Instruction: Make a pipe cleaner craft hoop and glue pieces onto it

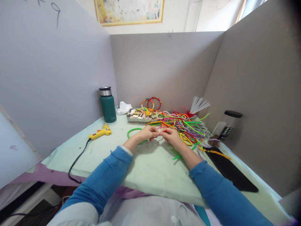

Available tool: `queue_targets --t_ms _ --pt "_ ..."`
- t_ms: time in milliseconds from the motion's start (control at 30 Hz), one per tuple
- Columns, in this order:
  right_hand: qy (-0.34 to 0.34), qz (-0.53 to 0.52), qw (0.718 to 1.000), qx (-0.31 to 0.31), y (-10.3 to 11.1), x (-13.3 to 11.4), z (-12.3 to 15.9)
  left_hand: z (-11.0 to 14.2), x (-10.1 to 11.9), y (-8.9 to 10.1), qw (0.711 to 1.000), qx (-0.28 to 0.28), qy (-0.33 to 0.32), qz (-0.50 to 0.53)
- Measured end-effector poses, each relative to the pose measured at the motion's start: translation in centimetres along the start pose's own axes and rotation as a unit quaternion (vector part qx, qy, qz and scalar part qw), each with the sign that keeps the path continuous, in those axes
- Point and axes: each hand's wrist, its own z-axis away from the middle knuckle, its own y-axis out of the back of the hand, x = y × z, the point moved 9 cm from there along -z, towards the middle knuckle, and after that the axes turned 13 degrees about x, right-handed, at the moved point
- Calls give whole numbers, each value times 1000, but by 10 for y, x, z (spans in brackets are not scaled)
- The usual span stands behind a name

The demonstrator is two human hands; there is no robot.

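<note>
Both of my hands meet above the middle of the table, fingertips pinched close together. My left hand (149,133) and my right hand (172,137) are closed on a thin pink-red pipe cleaner (162,129), of which only a small part shows between the fingers. Under my left hand lies a green fuzzy ring (129,133), partly covered by the hand and wrist. Just behind and beside my right hand spreads a tangled heap of colourful pipe cleaners (188,124). A yellow pipe cleaner loop (185,139) rests near the right wrist.
A yellow glue gun (101,132) with a black cord lies at left, near a green bottle (108,108). A metal tray (141,119) holds shell-like pieces, with finished-looking rings (154,103) behind. White sticks (197,105), a clear jar (227,125) and a black flat object (231,169) are at right. Partitions surround the table.
</note>
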Motion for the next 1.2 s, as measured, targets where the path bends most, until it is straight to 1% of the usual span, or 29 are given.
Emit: queue_targets --t_ms 67,267,433,567,667,867,1000,1200 --pt "-4 -7 1000 3 1 1 -1 0 0 0 1000 2 -4 10" --pt "-31 -54 998 20 3 5 -3 -7 -9 6 995 62 29 74" --pt "-38 -91 995 10 0 5 -2 -9 -12 8 987 75 31 139" --pt "-40 -102 994 8 -1 4 -2 -8 -14 8 980 75 47 176" --pt "-33 -104 994 6 -2 3 -1 -7 -13 6 979 67 56 185" --pt "-15 -94 995 -2 -4 0 0 -3 -11 -6 981 -12 62 184" --pt "-9 -81 997 -3 -4 -2 1 -3 -12 -6 980 -8 69 188" --pt "0 -100 995 -4 -4 -5 1 -3 -14 -6 977 -1 81 196"
